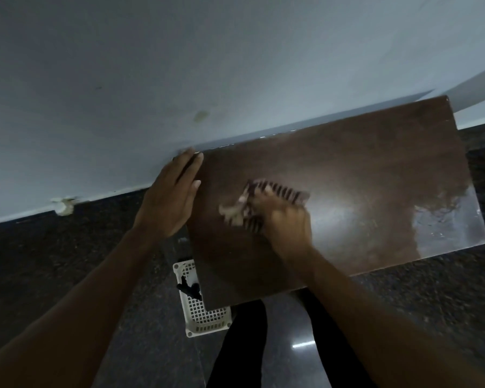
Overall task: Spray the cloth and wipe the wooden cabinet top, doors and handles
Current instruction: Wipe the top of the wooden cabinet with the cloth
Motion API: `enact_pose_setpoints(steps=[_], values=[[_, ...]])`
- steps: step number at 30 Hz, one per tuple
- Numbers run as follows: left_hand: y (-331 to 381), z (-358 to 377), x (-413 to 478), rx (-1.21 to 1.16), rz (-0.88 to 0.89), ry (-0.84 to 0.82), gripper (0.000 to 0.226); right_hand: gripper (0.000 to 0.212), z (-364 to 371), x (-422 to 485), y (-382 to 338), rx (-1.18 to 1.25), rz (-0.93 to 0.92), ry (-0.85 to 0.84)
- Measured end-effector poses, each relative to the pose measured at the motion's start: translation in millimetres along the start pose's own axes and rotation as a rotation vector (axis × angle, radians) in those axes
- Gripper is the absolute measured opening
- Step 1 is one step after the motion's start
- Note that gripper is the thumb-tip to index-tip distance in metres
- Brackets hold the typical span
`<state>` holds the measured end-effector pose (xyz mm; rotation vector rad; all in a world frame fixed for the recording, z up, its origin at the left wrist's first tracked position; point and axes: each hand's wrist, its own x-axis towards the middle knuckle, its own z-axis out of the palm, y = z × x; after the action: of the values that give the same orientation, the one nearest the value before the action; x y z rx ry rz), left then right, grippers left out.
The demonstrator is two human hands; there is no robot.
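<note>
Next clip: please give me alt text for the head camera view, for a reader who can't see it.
Seen from above, the right hand grips a bunched striped cloth on the dark wooden cabinet top, blurred. The left hand rests flat on the top's left edge; a white lattice basket stands on the dark floor below.

The cabinet top [347, 169] is showing dark brown with a pale sheen. The blurred cloth [280, 190] is seemingly showing dark stripes on cream, and the lattice basket [205, 317] is looking white.
</note>
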<state>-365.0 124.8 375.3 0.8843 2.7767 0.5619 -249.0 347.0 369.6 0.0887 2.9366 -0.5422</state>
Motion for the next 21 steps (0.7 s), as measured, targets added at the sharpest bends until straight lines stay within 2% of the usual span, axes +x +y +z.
enact_pose_setpoints(steps=[3, 5, 8, 10, 13, 14, 16, 18, 19, 20, 21], values=[[-1, -7, -3, 0.007, -0.010, 0.039, 0.047, 0.028, -11, 74, -20, -0.055, 0.176, 0.087], [-1, -10, -3, 0.025, 0.013, 0.065, 0.046, 0.032, -1, 97, -39, -0.015, 0.189, 0.090], [0, -15, 1, 0.034, 0.040, 0.070, 0.045, 0.040, 17, 78, -71, 0.024, 0.112, 0.013], [5, -15, 4, 0.052, 0.059, 0.061, 0.046, 0.040, 35, 37, -90, 0.113, -0.023, -0.088], [23, -8, 8, 0.071, 0.073, -0.011, 0.049, 0.040, 64, -43, -97, 0.282, -0.172, -0.154], [28, -4, 9, 0.082, 0.074, -0.045, 0.050, 0.039, 73, -70, -90, 0.248, -0.193, -0.148], [42, 8, 10, 0.092, 0.078, -0.117, 0.054, 0.036, 78, -119, -55, 0.118, -0.244, -0.012], [53, 19, 11, 0.093, 0.068, -0.170, 0.058, 0.042, 67, -151, -8, 0.230, -0.170, 0.126], [58, 24, 11, 0.097, 0.060, -0.188, 0.060, 0.041, 48, -156, 22, 0.049, -0.189, 0.090], [64, 28, 12, 0.103, 0.047, -0.204, 0.062, 0.034, 26, -155, 53, -0.192, -0.232, 0.141], [69, 31, 12, 0.110, 0.033, -0.216, 0.064, 0.030, 10, -148, 81, -0.260, -0.192, 0.184]])
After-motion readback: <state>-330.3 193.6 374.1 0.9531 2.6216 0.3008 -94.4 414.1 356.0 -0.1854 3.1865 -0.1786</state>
